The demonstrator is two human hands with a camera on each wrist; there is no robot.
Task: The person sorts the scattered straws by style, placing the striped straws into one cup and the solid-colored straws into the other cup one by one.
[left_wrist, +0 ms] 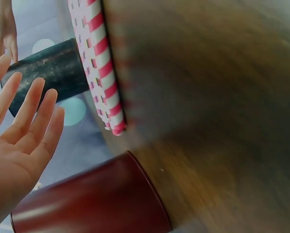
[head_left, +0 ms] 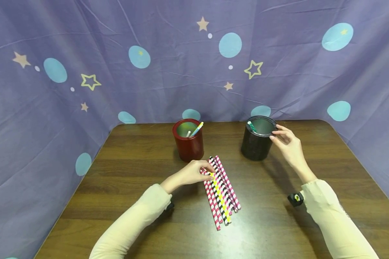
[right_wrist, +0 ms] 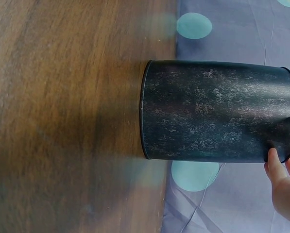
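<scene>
The left hand point(head_left: 194, 172) was held over the far end of a flat row of striped paper straws point(head_left: 223, 190), in pink, black, yellow and maroon patterns, with thumb and index finger apart above the row's yellow-and-white paper straw point(head_left: 220, 197). In the left wrist view its fingers point(left_wrist: 30, 107) were nearly straight and loosely spread, with gaps between them; whether any fingertip touched a straw could not be told. The left forearm, in a cream sleeve point(head_left: 139, 212), came in from the near left of the row, and the hand reached rightward across the straws.

The right hand point(head_left: 290, 147), well to the right of the row and farther back, gripped the upper edge of a black cylindrical can point(head_left: 256, 145): the thumb pressed its outer wall just below the rim, and the fingers were set closely behind, against the rim's right side. The right forearm slanted from the near right of the row, the hand raised to rim height.

The black can stood upright beyond the row and to its right, a green dotted straw point(head_left: 251, 126) leaning inside. Beyond the row and to its left stood a dark red glossy cylindrical can point(head_left: 189, 149), with a white straw point(head_left: 188, 134) and a blue-and-yellow straw point(head_left: 197, 128) leaning in it.
</scene>
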